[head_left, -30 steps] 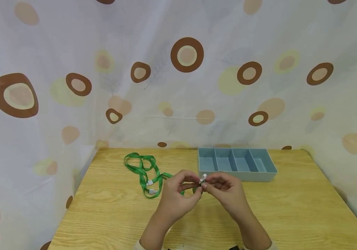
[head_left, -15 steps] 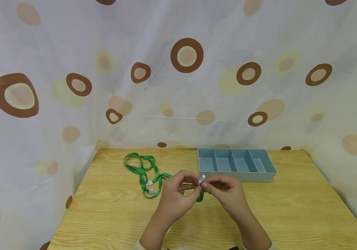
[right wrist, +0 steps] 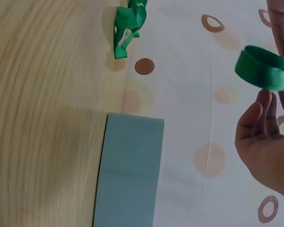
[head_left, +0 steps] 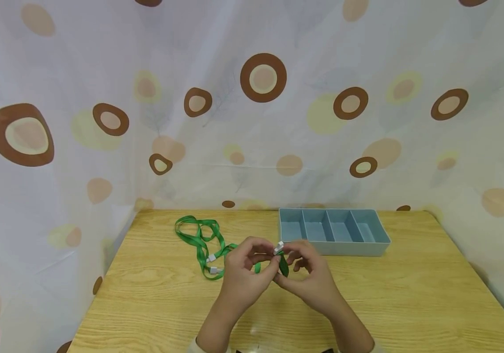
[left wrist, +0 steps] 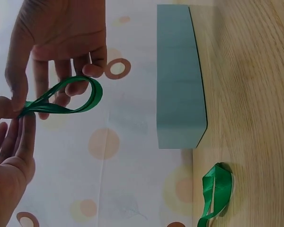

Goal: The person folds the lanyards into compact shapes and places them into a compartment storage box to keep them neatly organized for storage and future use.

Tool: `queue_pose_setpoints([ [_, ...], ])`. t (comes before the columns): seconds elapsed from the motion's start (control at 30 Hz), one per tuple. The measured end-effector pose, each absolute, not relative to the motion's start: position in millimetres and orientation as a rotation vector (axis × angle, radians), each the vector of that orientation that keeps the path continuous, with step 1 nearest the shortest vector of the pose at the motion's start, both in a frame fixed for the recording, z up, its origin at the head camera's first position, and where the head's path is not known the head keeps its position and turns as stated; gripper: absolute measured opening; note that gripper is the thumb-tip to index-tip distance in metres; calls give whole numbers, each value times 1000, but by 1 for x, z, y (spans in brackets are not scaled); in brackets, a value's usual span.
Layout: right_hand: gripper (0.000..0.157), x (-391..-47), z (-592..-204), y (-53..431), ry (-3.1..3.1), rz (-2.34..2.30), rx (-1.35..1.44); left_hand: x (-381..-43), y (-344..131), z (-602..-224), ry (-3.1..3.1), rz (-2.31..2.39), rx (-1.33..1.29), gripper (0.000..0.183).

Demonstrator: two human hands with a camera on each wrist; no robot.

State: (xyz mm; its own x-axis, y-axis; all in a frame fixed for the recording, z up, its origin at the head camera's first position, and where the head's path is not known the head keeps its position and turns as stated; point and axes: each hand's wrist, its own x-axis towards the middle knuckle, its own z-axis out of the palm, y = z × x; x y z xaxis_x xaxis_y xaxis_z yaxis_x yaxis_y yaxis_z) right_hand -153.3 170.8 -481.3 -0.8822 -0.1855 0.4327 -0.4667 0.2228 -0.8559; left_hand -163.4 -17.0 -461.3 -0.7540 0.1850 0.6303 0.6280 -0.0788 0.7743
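My left hand point(head_left: 246, 274) pinches a green lanyard point(head_left: 283, 264) between thumb and fingers, close to its white plastic clip point(head_left: 279, 247). The strap is folded into a narrow loop, seen sticking out from the pinch in the left wrist view. My right hand point(head_left: 311, 277) is around that loop, its index fingertip at the clip and its thumb tip near the left thumb. The thumb and index stand apart, and the other fingers are loosely bent beyond the strap. In the right wrist view the left hand is mostly out of frame.
More green lanyard straps point(head_left: 198, 240) lie in loose loops on the wooden table point(head_left: 154, 304), with white clips point(head_left: 214, 270) among them; my left hand hides part. Behind my right hand stands a blue-grey box point(head_left: 344, 248) with several compartments. A patterned cloth point(head_left: 305, 147) hangs behind the table.
Both hands have shifted slightly left with the lanyard. The right thumb has moved away from the index finger, and the green loop now shows between them.
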Motion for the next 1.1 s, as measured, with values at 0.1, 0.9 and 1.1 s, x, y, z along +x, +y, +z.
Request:
queue_pose_setpoints([
  [0.1, 46, -152, -482, 165, -2300, 1628, 564, -162, -17, -460, -1837, -1939, -847, 22],
  [0.9, 20, -157, -481, 163, -2216, 1632, 585, -166, -25, -451, -1624, -2055, -585, 29],
  [1.1, 20, -157, -481, 167, -2188, 1675, 611, -167, -28, -451, -1556, -2076, -571, 28],
])
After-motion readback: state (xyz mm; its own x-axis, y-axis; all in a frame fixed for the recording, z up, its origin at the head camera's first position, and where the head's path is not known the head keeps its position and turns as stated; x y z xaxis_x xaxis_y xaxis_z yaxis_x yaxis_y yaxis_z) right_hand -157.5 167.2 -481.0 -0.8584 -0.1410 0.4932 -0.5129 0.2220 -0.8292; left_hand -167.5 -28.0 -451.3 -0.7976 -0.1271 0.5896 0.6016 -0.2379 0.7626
